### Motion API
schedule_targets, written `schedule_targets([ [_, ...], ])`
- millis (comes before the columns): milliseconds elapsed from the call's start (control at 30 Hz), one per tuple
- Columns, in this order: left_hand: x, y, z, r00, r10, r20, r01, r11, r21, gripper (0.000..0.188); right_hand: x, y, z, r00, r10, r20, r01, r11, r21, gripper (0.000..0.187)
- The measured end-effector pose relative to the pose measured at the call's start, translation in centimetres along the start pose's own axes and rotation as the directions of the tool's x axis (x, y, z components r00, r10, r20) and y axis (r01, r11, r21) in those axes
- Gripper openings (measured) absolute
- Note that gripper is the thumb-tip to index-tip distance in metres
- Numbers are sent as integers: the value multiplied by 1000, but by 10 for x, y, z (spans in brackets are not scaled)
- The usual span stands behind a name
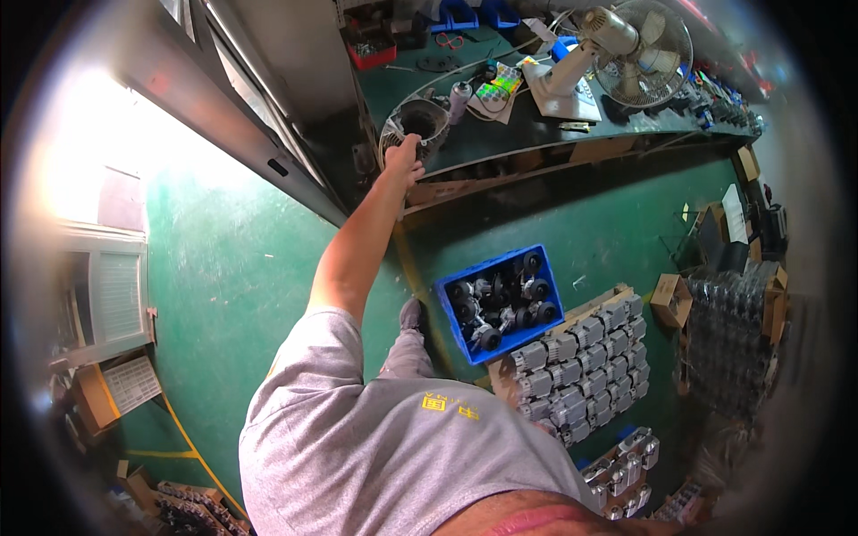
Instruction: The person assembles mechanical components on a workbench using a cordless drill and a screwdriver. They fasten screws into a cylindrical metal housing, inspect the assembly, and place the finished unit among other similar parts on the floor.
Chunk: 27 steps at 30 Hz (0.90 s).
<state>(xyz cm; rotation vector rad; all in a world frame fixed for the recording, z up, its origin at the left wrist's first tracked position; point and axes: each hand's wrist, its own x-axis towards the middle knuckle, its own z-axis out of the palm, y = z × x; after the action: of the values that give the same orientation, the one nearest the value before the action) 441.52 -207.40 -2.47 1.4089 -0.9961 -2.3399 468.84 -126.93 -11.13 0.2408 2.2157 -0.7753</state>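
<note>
My left arm stretches forward to the near left corner of a green-topped workbench (527, 134). There my left hand (405, 163) is closed at the near rim of a round, finned metal motor housing (438, 116) with a dark, open middle. The thumb side lies over the rim; some fingertips are hidden. Just right of the housing stands a pale spray can (459, 103). Beside the can lies a sheet with bright coloured stickers (494, 92). My right hand is not in view.
A fan (617, 36) stands on the bench. On the green floor, a blue crate (551, 328) of dark-wheeled metal parts sits beside rows of grey metal castings (585, 357). Wrapped stacks (728, 330) are farther right. A metal door frame (223, 125) borders the bench's left side.
</note>
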Motion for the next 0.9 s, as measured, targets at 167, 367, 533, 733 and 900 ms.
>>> schedule_targets([
  [167,-22,-37,-2,991,131,9,-130,990,-49,58,-16,-13,-2,999,-7,-33,4,997,-82,33],
  [367,-23,-67,-12,974,224,25,-220,969,-111,27,-9,19,-9,998,12,57,-14,999,36,36],
  [533,-23,-66,-18,968,250,4,-249,962,-110,23,-7,7,-5,1000,17,-14,-18,999,-28,35],
  [733,-18,-68,3,985,174,18,-171,981,-92,28,-25,57,3,996,53,-77,-62,990,-126,35],
  [900,14,-39,-8,999,12,-45,-12,1000,-5,44,-28,-7,22,985,171,-33,-143,901,409,7],
])
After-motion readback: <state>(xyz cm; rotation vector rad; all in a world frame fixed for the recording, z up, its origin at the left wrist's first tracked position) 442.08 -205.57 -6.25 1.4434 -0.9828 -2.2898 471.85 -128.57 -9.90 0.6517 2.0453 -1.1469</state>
